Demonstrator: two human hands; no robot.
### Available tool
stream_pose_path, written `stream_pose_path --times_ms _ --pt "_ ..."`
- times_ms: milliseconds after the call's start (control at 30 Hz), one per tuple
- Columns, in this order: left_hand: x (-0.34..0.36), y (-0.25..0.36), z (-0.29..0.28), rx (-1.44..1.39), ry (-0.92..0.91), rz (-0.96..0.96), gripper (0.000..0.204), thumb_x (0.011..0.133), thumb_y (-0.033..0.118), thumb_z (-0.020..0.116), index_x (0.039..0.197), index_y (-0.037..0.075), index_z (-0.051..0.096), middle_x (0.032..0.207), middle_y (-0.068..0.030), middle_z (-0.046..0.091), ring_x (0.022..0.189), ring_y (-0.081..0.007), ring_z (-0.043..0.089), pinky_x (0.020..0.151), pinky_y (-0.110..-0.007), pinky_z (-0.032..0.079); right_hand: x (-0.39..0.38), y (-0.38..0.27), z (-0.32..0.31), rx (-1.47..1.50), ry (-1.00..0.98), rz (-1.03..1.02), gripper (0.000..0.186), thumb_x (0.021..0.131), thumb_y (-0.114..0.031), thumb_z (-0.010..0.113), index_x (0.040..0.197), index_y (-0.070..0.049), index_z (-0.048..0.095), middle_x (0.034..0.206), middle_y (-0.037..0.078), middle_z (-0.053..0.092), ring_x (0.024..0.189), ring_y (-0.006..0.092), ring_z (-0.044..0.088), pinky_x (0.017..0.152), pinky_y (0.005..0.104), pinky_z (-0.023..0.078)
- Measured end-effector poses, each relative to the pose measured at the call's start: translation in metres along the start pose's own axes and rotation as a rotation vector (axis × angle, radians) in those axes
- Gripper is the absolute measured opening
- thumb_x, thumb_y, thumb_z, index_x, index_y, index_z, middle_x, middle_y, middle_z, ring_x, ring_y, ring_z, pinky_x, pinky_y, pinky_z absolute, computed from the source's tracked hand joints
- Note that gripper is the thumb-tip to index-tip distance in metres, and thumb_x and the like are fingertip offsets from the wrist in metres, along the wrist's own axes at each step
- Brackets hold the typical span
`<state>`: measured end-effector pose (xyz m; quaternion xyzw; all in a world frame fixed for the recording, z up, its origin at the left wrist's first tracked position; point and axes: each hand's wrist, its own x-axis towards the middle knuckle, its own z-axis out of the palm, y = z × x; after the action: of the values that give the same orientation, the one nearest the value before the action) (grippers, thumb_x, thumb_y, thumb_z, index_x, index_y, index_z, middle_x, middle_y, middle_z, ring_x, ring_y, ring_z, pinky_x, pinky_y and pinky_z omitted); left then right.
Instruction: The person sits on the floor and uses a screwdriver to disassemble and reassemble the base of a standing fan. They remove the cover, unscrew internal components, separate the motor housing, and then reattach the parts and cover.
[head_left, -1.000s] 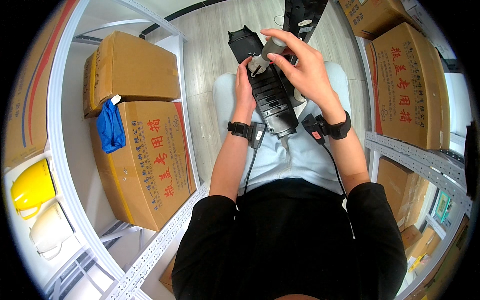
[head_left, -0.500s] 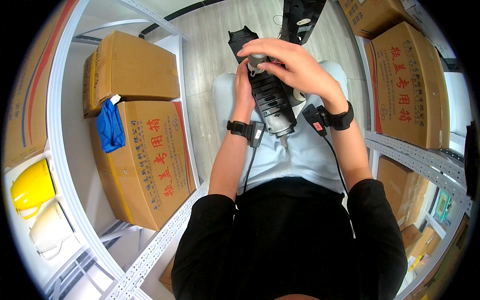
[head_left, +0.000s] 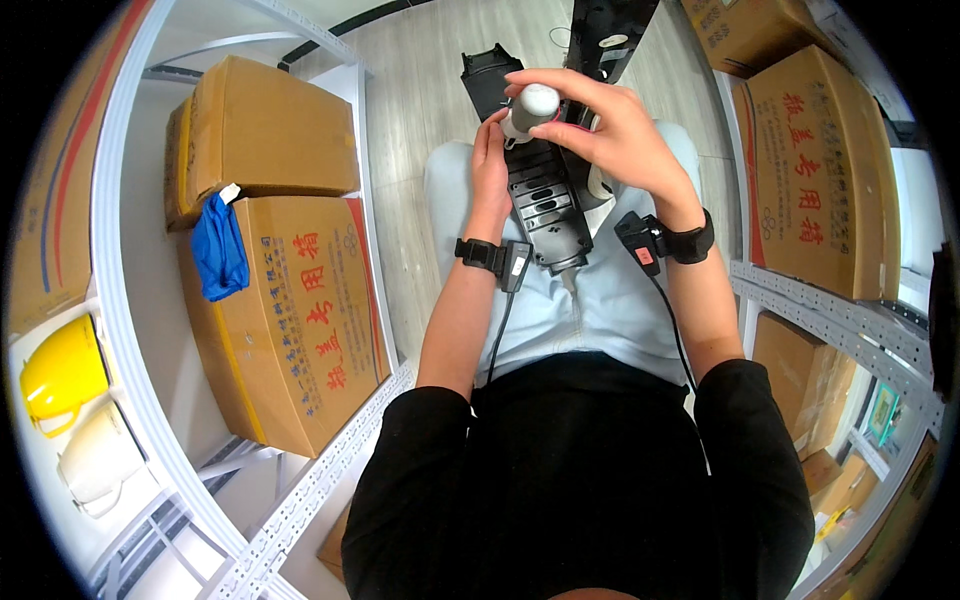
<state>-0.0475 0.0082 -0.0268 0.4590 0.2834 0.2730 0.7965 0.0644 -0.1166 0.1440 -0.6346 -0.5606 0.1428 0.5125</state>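
A long black plastic housing (head_left: pixel 548 205) with ribs and slots lies across my lap, between my thighs. My left hand (head_left: pixel 489 178) is closed against its left side, fingertips near a small white part at the far end. My right hand (head_left: pixel 625 135) curls thumb and fingers around a grey cylinder with a rounded white end (head_left: pixel 537 104), which stands over that far end. The cylinder's lower end is hidden, so its kind is unclear. Beyond the hands is a black tray-like end piece (head_left: pixel 488 75). Part of a white roll-shaped piece (head_left: pixel 599 184) shows under my right hand.
A tall glossy black panel (head_left: pixel 612 38) stands just beyond my right hand. Shelves with cardboard boxes (head_left: pixel 300 320) flank me on the left and right (head_left: pixel 815 170). A blue cloth bag (head_left: pixel 220 250) hangs at left, above yellow (head_left: pixel 65 370) and white mugs (head_left: pixel 100 460). Cabled black devices are strapped to both wrists.
My right hand has lifted and turned slightly away, uncovering the cylinder's rounded white end between thumb and fingers. My left hand stays on the housing's side.
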Motion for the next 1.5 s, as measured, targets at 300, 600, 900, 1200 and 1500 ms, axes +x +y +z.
stream_pose_path --times_ms 300,600,900,1200,1500 --pt "0.006 0.014 -0.010 -0.107 0.033 0.020 0.034 0.106 0.022 0.043 0.136 0.010 0.053 0.134 -0.0060 0.055 0.118 -0.0171 0.054 0.099 -0.031 0.045 -0.013 0.028 -0.046 0.452 0.253 0.002 0.045 0.087 -0.007 0.067 0.130 -0.001 0.056 0.114 0.011 0.065 0.111 0.0231 0.060 0.100 0.0378 0.045" --pt "0.031 0.039 -0.026 -0.209 0.106 0.071 0.068 0.103 0.024 0.052 0.157 0.023 0.012 0.150 -0.0116 0.037 0.126 -0.0238 0.050 0.099 -0.039 0.047 -0.038 0.126 0.015 0.078 0.374 0.657 0.022 0.078 -0.021 0.071 0.092 -0.005 0.064 0.074 0.003 0.064 0.072 0.0133 0.062 0.066 0.0311 0.050" --pt "0.057 0.012 -0.051 -0.294 0.199 0.001 0.041 0.101 0.027 0.057 0.133 0.003 0.047 0.121 -0.0070 0.059 0.105 -0.0166 0.059 0.088 -0.033 0.050 -0.038 0.221 0.086 -0.501 -0.050 0.680 0.069 0.082 -0.038 0.071 0.144 -0.029 0.044 0.101 0.030 0.066 0.093 0.0442 0.066 0.084 0.0488 0.053" --pt "0.050 0.020 -0.052 -0.261 0.197 -0.014 0.049 0.101 0.030 0.056 0.141 0.007 0.040 0.127 -0.0078 0.056 0.112 -0.0176 0.056 0.091 -0.034 0.049 -0.001 0.243 0.087 -0.625 -0.161 0.776 0.055 0.081 -0.040 0.071 0.127 -0.015 0.055 0.102 0.024 0.069 0.097 0.0417 0.066 0.086 0.0476 0.053" --pt "0.042 0.027 -0.057 -0.330 0.078 -0.002 0.048 0.099 0.027 0.059 0.141 0.015 0.040 0.127 -0.0042 0.056 0.109 -0.0179 0.059 0.083 -0.036 0.053 -0.014 0.161 0.064 -0.111 -0.174 0.800 0.032 0.080 -0.026 0.072 0.106 -0.013 0.061 0.079 0.011 0.069 0.065 0.0224 0.068 0.067 0.0346 0.053"
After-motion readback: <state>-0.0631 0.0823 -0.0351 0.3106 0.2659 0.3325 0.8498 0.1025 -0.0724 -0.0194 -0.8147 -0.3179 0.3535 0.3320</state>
